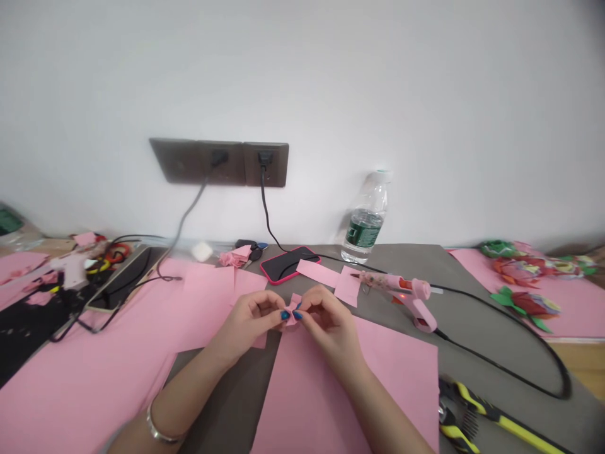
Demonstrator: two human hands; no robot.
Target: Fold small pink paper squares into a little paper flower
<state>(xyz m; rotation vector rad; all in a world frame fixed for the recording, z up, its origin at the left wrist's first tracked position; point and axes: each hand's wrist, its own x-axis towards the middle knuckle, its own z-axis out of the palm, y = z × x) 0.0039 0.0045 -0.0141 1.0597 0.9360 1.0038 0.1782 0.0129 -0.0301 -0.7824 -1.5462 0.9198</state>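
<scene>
Between my two hands is a small folded piece of pink paper (293, 306), pinched at its middle. My left hand (258, 316) grips its left side with thumb and forefinger closed. On the other side my right hand (328, 315) pinches it in the same way, the two thumbs almost meeting. Fingers cover much of the paper. Below the hands lies a large pink sheet (392, 372). A pink glue gun (401, 291) rests to the right of my right hand, its tip pointing left.
Behind the hands are a red-edged phone (283, 265) and a water bottle (363, 227). Yellow-and-black pliers (491, 416) lie at the lower right. Paper flowers (529, 302) sit far right. A second phone (125, 277) and cables are on the left. The glue gun's cord (543, 347) loops right.
</scene>
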